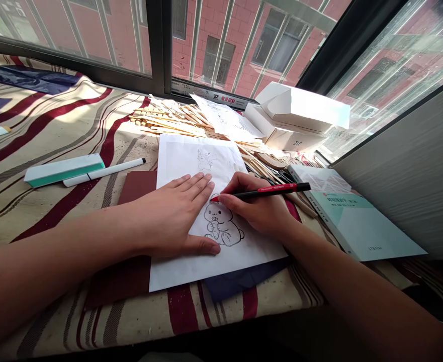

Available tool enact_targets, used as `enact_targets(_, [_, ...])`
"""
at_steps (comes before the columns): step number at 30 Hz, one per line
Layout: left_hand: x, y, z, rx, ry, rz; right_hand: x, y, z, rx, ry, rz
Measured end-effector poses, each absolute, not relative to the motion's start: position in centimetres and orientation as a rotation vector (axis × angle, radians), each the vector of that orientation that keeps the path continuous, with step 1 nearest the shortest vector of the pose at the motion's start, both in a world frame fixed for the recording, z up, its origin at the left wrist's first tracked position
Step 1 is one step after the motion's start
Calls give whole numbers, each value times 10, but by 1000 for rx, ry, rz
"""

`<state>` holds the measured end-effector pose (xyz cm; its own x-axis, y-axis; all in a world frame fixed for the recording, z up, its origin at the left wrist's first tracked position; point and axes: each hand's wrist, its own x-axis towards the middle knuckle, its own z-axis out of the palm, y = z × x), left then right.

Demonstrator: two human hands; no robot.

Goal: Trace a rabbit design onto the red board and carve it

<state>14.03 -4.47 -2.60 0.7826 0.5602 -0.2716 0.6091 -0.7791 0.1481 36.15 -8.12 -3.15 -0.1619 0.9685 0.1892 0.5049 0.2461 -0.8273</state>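
Note:
My left hand (176, 216) lies flat on a white sheet of paper (183, 271), fingers stretched and thumb apart. In my right hand (259, 206) is a black and red pen (277, 189), its red tip touching the top of a line drawing of a seated animal holding a carrot (224, 226). A smaller outline of a creature with pointed ears (204, 160) is higher on the sheet, above my left fingertips. Under the paper are a dark red folder or board (134, 274) and dark blue paper (244, 280).
A white and green box (65, 170) and a capped white marker (106, 171) lie at left. Thin wooden sticks (176, 118), another drawn sheet (227, 118) and a white open box (300, 110) stand by the window. A pale green book (364, 221) lies at right on the striped cloth (183, 309).

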Motion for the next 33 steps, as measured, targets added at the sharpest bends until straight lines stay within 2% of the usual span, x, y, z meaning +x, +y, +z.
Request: enact_targets(33, [138, -44, -27, 2759, 894, -250, 361, -81, -37, -1399, -1723, 741])
